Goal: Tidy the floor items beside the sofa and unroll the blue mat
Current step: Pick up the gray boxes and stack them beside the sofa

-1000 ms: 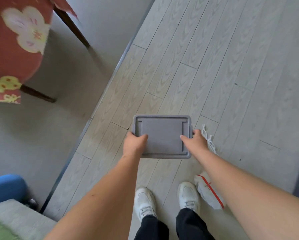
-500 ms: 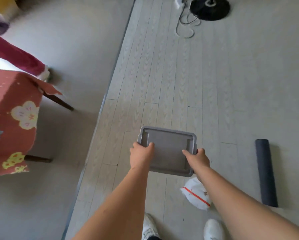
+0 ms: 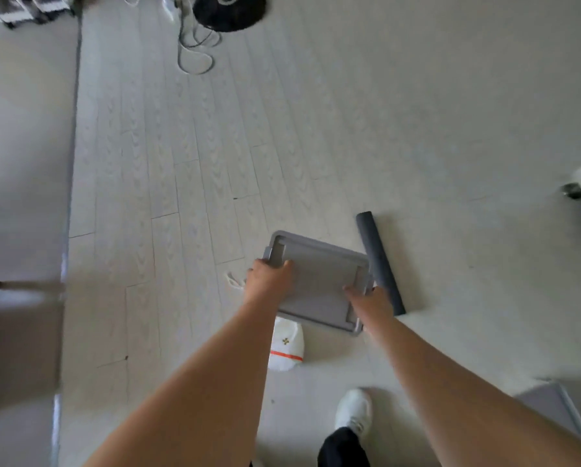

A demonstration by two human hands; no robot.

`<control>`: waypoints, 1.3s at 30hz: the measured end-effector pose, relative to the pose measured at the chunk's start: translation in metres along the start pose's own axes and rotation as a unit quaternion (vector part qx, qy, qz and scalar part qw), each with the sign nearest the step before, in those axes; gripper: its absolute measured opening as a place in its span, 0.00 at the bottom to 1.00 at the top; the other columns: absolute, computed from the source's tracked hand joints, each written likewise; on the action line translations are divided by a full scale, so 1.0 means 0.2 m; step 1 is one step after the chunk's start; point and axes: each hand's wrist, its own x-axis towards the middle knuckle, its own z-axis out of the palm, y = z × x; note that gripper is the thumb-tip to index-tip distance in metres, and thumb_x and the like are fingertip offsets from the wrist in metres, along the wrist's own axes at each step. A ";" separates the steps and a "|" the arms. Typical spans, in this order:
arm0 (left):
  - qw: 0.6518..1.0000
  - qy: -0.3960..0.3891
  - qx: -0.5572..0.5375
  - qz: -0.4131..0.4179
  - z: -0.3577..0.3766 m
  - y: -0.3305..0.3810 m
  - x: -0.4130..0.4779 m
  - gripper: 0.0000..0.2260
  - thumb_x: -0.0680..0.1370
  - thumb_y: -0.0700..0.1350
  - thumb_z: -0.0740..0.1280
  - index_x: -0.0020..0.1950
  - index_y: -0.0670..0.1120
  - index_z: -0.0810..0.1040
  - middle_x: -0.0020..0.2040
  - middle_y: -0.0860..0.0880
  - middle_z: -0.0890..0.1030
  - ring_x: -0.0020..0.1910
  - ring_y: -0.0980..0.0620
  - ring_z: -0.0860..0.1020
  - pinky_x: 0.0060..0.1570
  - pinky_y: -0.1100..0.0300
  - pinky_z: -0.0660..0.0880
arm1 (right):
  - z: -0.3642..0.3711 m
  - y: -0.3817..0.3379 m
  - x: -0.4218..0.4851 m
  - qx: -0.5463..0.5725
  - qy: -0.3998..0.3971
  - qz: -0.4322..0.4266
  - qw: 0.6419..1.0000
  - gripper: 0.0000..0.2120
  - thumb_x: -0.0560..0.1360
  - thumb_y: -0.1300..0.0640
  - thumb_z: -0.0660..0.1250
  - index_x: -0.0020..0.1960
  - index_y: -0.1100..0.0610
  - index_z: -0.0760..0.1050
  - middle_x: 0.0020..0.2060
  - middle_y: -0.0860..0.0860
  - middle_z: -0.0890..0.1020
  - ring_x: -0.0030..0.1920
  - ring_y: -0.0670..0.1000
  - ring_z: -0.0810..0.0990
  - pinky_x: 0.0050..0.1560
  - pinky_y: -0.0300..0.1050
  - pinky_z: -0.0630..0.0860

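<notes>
I hold a flat grey plastic lid point(image 3: 319, 281) level above the floor with both hands. My left hand point(image 3: 269, 280) grips its left edge, thumb on top. My right hand point(image 3: 371, 299) grips its right edge. A dark rolled mat point(image 3: 380, 262) lies on the floor just right of the lid, partly behind my right hand. Under the lid's near edge lies a white drawstring bag point(image 3: 287, 348) with a red stripe, its cord trailing to the left.
A black round stand base point(image 3: 230, 10) and a looped white cable point(image 3: 194, 52) sit at the far end of the pale plank floor. A grey box corner point(image 3: 551, 409) shows at lower right. A grey rug point(image 3: 23, 163) borders the left. My white shoe point(image 3: 354, 414) is below.
The view has swung right and forward: the red flowered cloth left the frame, the rolled mat now lies beside the lid, and the lid has tilted clockwise in my hands.
</notes>
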 end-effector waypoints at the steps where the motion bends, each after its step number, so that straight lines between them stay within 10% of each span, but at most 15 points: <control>1: 0.999 -0.012 0.030 0.016 0.14 0.09 -0.07 0.27 0.73 0.57 0.64 0.67 0.43 0.71 0.62 0.41 0.75 0.61 0.40 0.76 0.62 0.51 0.73 | -0.16 0.07 0.03 0.022 0.015 0.012 1.000 0.33 0.72 0.44 0.71 0.67 0.65 0.66 0.59 0.61 0.77 0.56 0.59 0.78 0.44 0.44 0.72; 6: 0.986 -0.098 0.124 0.047 0.70 0.38 -0.40 0.33 0.70 0.62 0.63 0.69 0.43 0.68 0.64 0.41 0.74 0.62 0.40 0.75 0.62 0.50 0.73 | -0.79 0.44 0.10 0.090 0.043 0.082 0.992 0.28 0.71 0.43 0.72 0.58 0.63 0.67 0.56 0.63 0.78 0.56 0.62 0.79 0.56 0.59 0.78; 15: 0.928 -0.184 0.281 0.160 1.52 0.66 -0.81 0.30 0.74 0.58 0.64 0.71 0.43 0.66 0.61 0.40 0.74 0.59 0.38 0.77 0.59 0.47 0.77 | -1.42 0.97 0.12 0.197 0.114 0.182 0.957 0.30 0.74 0.45 0.69 0.63 0.65 0.67 0.58 0.64 0.78 0.51 0.60 0.80 0.44 0.47 0.73; 19: 0.883 -0.206 0.372 0.196 1.85 0.74 -0.95 0.31 0.71 0.56 0.65 0.71 0.46 0.63 0.61 0.41 0.70 0.60 0.38 0.73 0.56 0.47 0.76 | -1.59 1.16 0.15 0.257 0.136 0.228 0.929 0.34 0.74 0.45 0.69 0.70 0.65 0.64 0.63 0.64 0.75 0.58 0.61 0.78 0.56 0.53 0.76; 35: 0.755 -0.349 0.467 0.300 3.11 0.83 -1.08 0.26 0.64 0.55 0.66 0.60 0.48 0.75 0.54 0.41 0.79 0.53 0.39 0.79 0.56 0.45 0.77 | -1.82 1.73 0.59 0.444 0.218 0.411 0.766 0.27 0.75 0.48 0.69 0.60 0.69 0.66 0.57 0.64 0.75 0.61 0.64 0.77 0.61 0.56 0.75; 39: 0.699 -0.324 0.558 0.309 3.36 0.68 -1.10 0.26 0.71 0.54 0.67 0.69 0.56 0.68 0.60 0.42 0.69 0.59 0.38 0.72 0.57 0.49 0.74 | -1.75 1.92 0.65 0.513 0.205 0.448 0.703 0.39 0.69 0.46 0.74 0.68 0.67 0.61 0.61 0.63 0.73 0.58 0.64 0.77 0.59 0.60 0.77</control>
